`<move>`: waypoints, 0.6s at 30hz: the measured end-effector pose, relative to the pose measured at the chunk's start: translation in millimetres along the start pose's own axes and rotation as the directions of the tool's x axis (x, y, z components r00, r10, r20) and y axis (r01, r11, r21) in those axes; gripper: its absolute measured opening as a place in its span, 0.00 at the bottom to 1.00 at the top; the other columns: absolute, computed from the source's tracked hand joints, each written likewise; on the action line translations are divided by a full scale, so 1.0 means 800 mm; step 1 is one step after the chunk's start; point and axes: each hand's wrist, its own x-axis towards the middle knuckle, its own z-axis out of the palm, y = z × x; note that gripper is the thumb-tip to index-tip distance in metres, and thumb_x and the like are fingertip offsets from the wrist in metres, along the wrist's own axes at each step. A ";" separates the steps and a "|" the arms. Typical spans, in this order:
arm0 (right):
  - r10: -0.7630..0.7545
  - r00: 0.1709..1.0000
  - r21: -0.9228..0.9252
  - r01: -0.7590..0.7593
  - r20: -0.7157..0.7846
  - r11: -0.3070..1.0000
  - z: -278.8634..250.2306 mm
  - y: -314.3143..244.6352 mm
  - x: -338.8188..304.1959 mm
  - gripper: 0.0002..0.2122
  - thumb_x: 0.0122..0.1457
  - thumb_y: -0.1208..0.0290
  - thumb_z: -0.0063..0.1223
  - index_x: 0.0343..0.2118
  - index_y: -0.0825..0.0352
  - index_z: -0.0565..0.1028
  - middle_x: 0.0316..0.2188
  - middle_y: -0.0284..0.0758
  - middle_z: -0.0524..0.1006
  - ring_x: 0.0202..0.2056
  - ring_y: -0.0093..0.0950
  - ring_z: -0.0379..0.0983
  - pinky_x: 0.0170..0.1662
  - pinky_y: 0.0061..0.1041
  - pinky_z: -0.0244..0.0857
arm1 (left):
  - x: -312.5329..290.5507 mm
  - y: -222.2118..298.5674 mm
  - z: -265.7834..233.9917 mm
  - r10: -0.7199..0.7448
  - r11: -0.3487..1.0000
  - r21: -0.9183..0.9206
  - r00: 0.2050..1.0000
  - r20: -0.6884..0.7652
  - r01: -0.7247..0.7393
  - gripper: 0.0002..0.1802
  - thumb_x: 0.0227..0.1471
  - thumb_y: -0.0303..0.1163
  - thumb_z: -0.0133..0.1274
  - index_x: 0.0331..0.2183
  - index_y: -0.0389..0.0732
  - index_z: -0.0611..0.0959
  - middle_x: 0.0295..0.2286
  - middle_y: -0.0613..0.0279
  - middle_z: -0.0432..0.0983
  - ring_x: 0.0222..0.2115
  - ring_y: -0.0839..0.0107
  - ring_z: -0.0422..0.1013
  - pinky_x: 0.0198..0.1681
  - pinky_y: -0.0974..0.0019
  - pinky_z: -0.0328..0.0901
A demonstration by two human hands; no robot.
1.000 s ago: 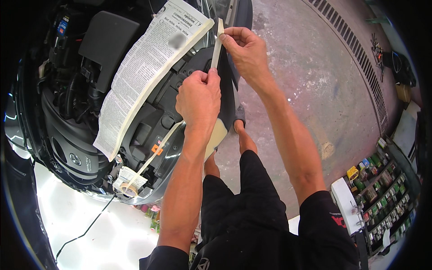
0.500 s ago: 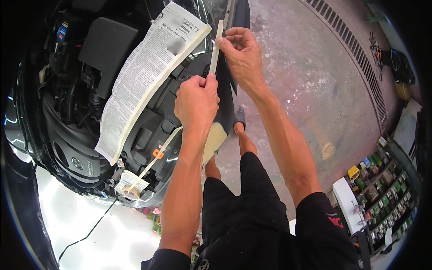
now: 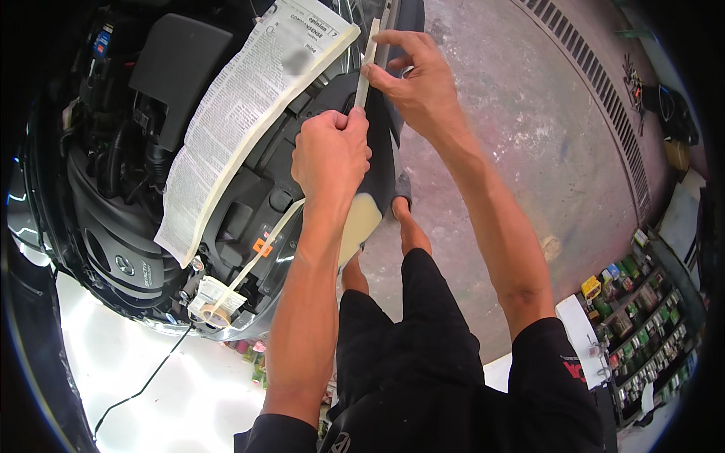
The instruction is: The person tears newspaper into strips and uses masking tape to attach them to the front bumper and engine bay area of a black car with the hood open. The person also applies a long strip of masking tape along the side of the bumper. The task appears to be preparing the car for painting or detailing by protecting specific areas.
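Note:
A pale strip of masking tape (image 3: 362, 89) runs up along the car's front fender edge. My left hand (image 3: 330, 155) is closed on the strip, thumb and bent forefinger at its lower part. Further up, my right hand (image 3: 423, 75) has thumb and forefinger apart; their tips are at the strip, touching or nearly so. A tape roll (image 3: 215, 315) lies at the lower left of the engine bay, and a length of tape (image 3: 264, 253) stretches from it up to my left hand. A folded newspaper sheet (image 3: 242, 128) with taped edge lies across the bay.
The open engine bay (image 3: 128, 249) fills the left side. Beige filler (image 3: 361, 226) marks the dark bumper by my legs. A slotted floor drain (image 3: 589, 83) curves at the right, and a rack of small cans and bottles (image 3: 649, 325) stands lower right. A black cable (image 3: 143, 392) hangs lower left.
My right forefinger has lifted away from the thumb and extended up along the strip. My left hand has moved slightly up in the view, still gripping the tape.

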 end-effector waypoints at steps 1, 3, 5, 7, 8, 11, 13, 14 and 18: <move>-0.035 0.998 -0.079 0.039 0.048 0.996 -0.002 -0.003 -0.006 0.16 0.60 0.60 0.76 0.48 0.57 0.87 0.57 0.34 0.76 0.46 0.27 0.77 0.43 0.29 0.75 | 0.001 0.000 0.000 -0.004 1.000 0.011 1.000 -0.001 0.004 0.22 0.65 0.49 0.58 0.26 0.42 0.88 0.17 0.64 0.83 0.18 0.69 0.80 0.34 0.61 0.75; -0.087 0.986 -0.229 0.119 0.143 0.966 -0.009 -0.008 -0.020 0.15 0.59 0.59 0.76 0.48 0.55 0.87 0.57 0.35 0.77 0.48 0.32 0.77 0.46 0.34 0.76 | 0.002 -0.001 -0.001 0.029 1.000 0.011 0.999 0.021 -0.029 0.23 0.65 0.48 0.59 0.27 0.39 0.87 0.18 0.63 0.82 0.17 0.73 0.79 0.30 0.65 0.72; -0.180 0.978 -0.310 0.204 0.106 0.929 -0.009 -0.010 -0.024 0.15 0.60 0.58 0.76 0.47 0.53 0.87 0.57 0.36 0.77 0.48 0.34 0.77 0.48 0.36 0.75 | 0.004 -0.004 -0.002 0.048 0.999 -0.013 0.998 0.050 -0.047 0.23 0.65 0.48 0.60 0.28 0.37 0.87 0.19 0.62 0.82 0.18 0.76 0.78 0.28 0.68 0.71; -0.233 0.968 -0.353 0.252 0.094 0.901 -0.010 -0.010 -0.029 0.14 0.60 0.57 0.75 0.46 0.53 0.87 0.57 0.37 0.77 0.48 0.36 0.78 0.49 0.37 0.75 | 0.004 -0.009 -0.007 0.056 0.997 -0.059 0.995 0.085 -0.051 0.22 0.65 0.46 0.61 0.30 0.35 0.87 0.21 0.61 0.83 0.18 0.76 0.77 0.27 0.69 0.70; -0.244 0.965 -0.356 0.261 0.092 0.897 -0.009 -0.010 -0.029 0.13 0.60 0.57 0.75 0.46 0.53 0.87 0.57 0.36 0.77 0.47 0.36 0.78 0.49 0.37 0.75 | 0.002 -0.010 -0.012 0.041 0.994 -0.103 0.992 0.117 -0.029 0.22 0.65 0.45 0.61 0.31 0.35 0.87 0.21 0.61 0.83 0.18 0.76 0.77 0.27 0.69 0.70; -0.161 0.979 -0.322 0.193 0.122 0.927 -0.010 -0.022 -0.033 0.12 0.61 0.57 0.74 0.45 0.53 0.88 0.56 0.35 0.77 0.45 0.36 0.79 0.47 0.36 0.75 | -0.014 -0.014 -0.031 -0.016 0.989 -0.144 0.981 0.194 0.044 0.19 0.65 0.43 0.61 0.34 0.34 0.87 0.24 0.62 0.83 0.20 0.77 0.77 0.26 0.72 0.68; -0.121 0.983 -0.291 0.158 0.141 0.944 -0.009 -0.022 -0.036 0.11 0.62 0.57 0.74 0.43 0.53 0.88 0.55 0.33 0.77 0.44 0.35 0.80 0.47 0.36 0.75 | -0.028 -0.025 -0.037 -0.031 0.979 -0.194 0.981 0.193 0.069 0.19 0.66 0.43 0.61 0.35 0.34 0.87 0.24 0.62 0.83 0.20 0.77 0.77 0.26 0.72 0.68; -0.126 0.982 -0.273 0.161 0.141 0.948 -0.009 -0.018 -0.035 0.11 0.62 0.57 0.74 0.43 0.53 0.88 0.55 0.32 0.78 0.43 0.35 0.80 0.46 0.36 0.75 | -0.033 -0.030 -0.039 -0.038 0.973 -0.217 0.981 0.190 0.079 0.19 0.66 0.43 0.61 0.35 0.35 0.87 0.24 0.62 0.83 0.20 0.77 0.77 0.26 0.72 0.68; -0.128 0.978 -0.264 0.168 0.163 0.950 -0.011 -0.016 -0.035 0.10 0.62 0.56 0.73 0.42 0.53 0.88 0.54 0.31 0.78 0.43 0.33 0.80 0.46 0.35 0.75 | -0.045 -0.043 -0.033 -0.021 0.968 -0.243 0.985 0.173 0.063 0.19 0.67 0.44 0.61 0.35 0.35 0.87 0.24 0.62 0.83 0.20 0.77 0.77 0.26 0.72 0.68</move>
